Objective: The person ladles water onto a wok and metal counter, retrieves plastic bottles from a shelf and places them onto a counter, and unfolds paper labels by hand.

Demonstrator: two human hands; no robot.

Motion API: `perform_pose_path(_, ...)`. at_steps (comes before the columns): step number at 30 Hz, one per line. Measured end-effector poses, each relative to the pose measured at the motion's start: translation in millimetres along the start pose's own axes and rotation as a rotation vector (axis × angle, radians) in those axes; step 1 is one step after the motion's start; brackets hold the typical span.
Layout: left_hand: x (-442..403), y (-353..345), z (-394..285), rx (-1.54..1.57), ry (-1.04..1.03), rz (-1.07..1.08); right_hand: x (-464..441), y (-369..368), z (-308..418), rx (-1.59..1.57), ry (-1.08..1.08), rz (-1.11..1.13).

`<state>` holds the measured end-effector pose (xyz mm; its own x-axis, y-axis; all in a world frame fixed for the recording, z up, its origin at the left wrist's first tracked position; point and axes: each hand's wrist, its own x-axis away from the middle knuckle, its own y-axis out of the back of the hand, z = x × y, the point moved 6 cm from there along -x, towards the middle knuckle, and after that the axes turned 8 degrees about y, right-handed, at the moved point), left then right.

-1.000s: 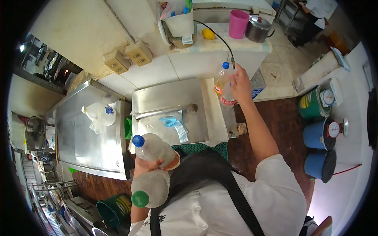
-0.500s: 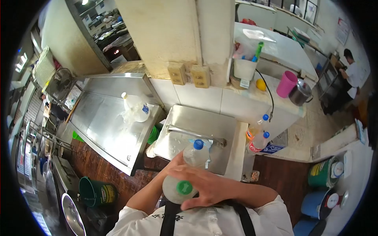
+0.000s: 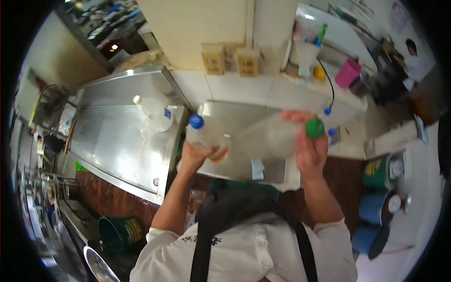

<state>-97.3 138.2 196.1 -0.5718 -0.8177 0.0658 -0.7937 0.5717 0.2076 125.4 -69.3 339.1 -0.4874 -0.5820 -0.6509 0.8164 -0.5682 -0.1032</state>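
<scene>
My left hand (image 3: 198, 155) is wrapped round a clear bottle with a blue cap (image 3: 203, 134), held over the left side of the steel lid (image 3: 244, 117). On the right, my right hand (image 3: 310, 150) holds a cloudy bottle with a green cap (image 3: 314, 127); its body is smeared by motion and stretches leftward over the lid. Two blue-capped bottles (image 3: 327, 112) stand beyond my right hand, mostly hidden by it. A white jug (image 3: 157, 115) rests on the steel counter (image 3: 117, 145) at the left.
A pink cup (image 3: 347, 73), a pot (image 3: 361, 84) and a yellow fruit (image 3: 319, 72) sit on the back right ledge. A green bucket (image 3: 120, 232) is on the floor at lower left. Blue buckets (image 3: 371, 209) line the right wall. Another person (image 3: 411, 68) stands far right.
My right hand has taken hold of the green-capped bottle from beside my left hand and moved it right. My left hand has moved left and forward with its blue-capped bottle.
</scene>
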Motion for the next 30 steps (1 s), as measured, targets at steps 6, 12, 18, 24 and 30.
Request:
perform_pose_path(6, -18.2, 28.1, -1.8, 0.068, 0.048, 0.109, -21.6, -22.8, -80.3, 0.395, -0.04, -0.132)
perform_pose_path(12, -65.7, 15.6, -1.8, 0.02, -0.066, 0.164, -7.0, -2.2, -200.0, 0.689, -0.068, -0.158)
perform_pose_path(18, -134.2, -41.9, 32.2, 0.057, -0.28, 0.122, 6.8, 7.6, -228.6, 0.818, -0.286, -0.058)
perform_pose_path(24, -161.2, -80.1, 47.3, 0.111, -0.186, 0.108, 74.6, 35.1, -209.0, 0.822, -0.227, -0.211)
perform_pose_path(30, -164.2, -102.0, 74.4, -0.043, -0.169, 0.131, 211.8, 45.0, -197.3, 0.772, -0.541, -0.174)
